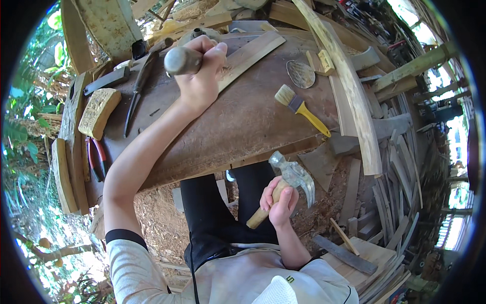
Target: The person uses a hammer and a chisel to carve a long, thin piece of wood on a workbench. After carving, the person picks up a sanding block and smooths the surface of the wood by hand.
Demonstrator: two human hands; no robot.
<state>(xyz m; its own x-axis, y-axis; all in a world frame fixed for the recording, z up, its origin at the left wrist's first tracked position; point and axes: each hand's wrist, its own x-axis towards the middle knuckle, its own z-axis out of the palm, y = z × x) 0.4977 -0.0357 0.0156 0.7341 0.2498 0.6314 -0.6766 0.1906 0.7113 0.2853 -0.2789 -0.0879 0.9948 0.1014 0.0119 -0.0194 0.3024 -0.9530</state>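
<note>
My left hand (202, 76) is closed over the far part of the workbench, around a thick, round-handled tool (183, 61). Its blunt butt end faces up; the working end is hidden behind the hand. Just right of that hand, a flat wooden board (253, 57) lies slantwise on the bench. My right hand (279, 201) grips a claw hammer (293, 175) by its wooden handle, near the head. The hammer is held above my lap, in front of the bench's near edge, with its metal head up and its claw pointing right.
On the brown workbench (233, 131) lie a yellow-handled paintbrush (304, 110), an oval shell-like scoop (300, 74), a long thin tool (139, 86), a wood block (99, 112) and red-handled pliers (96, 158). A long timber (349, 91) spans the right side. Wood strips (390, 167) are heaped beyond.
</note>
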